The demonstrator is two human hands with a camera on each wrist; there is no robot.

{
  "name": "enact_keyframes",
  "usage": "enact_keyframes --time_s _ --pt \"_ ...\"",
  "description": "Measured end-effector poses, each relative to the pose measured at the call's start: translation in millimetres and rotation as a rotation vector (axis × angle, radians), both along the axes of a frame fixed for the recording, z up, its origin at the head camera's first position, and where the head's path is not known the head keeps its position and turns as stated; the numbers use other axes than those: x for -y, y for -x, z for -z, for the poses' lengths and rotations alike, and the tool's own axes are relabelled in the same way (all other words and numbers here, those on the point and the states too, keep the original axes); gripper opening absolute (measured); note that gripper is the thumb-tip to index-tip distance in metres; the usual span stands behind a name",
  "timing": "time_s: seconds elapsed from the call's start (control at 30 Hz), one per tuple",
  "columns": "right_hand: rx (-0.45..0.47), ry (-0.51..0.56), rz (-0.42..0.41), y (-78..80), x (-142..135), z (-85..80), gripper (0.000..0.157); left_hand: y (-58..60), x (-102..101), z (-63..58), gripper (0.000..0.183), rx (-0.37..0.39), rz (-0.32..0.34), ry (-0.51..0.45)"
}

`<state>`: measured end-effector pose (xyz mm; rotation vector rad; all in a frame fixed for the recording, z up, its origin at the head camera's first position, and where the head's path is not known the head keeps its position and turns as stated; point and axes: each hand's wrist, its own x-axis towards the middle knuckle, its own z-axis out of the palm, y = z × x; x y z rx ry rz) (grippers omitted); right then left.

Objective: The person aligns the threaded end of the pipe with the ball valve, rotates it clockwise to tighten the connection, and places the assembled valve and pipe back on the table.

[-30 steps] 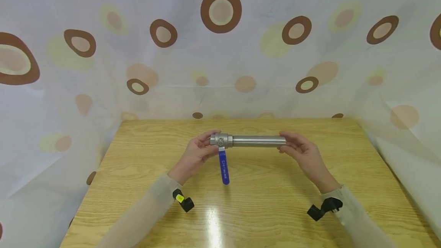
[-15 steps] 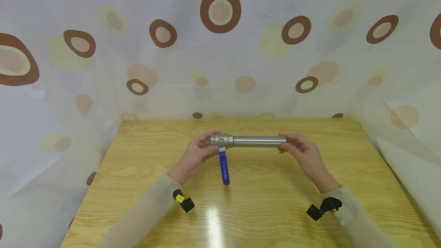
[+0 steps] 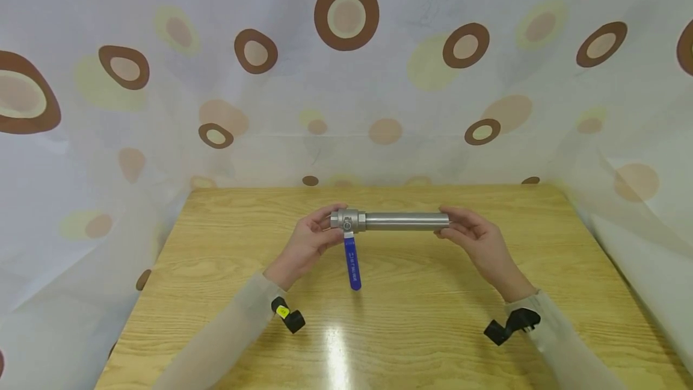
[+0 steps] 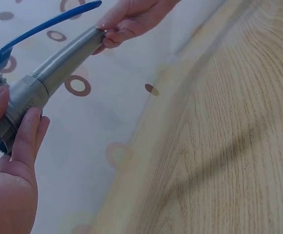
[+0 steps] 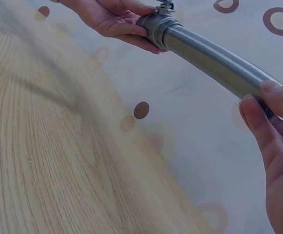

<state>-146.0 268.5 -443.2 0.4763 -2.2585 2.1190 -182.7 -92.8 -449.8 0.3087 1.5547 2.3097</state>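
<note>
Ball valve (image 3: 347,220) and steel pipe (image 3: 406,221) looked joined end to end; whether tightening remained, I couldn't tell. Above the wooden table (image 3: 417,312), toward its far edge, my left hand (image 3: 305,244) gripped the valve, right hand (image 3: 482,245) pinched the pipe's free end.

With the far edge of the table (image 3: 411,284) at twelve, I'm seeing the pipe (image 3: 407,221) above it running toward three from the valve (image 3: 352,219), whose lever (image 3: 352,265) is pointing toward six. The left hand (image 3: 308,239) is gripping the valve's nine-o'clock end, the right hand (image 3: 477,244) the pipe's three-o'clock end; the sheet (image 3: 346,95) is hanging beyond.
</note>
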Motion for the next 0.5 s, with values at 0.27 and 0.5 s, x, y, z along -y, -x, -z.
enact_keyframes --time_s 0.27,0.5 --pt "-0.019 -0.043 0.031 0.0 2.1 -1.7 0.039 -1.0 0.3 -0.1 0.049 0.008 -0.005 -0.003" --pt "-0.06 -0.036 0.03 1.8 2.5 0.6 0.037 -0.7 0.1 0.3 0.051 0.011 -0.004 0.002"
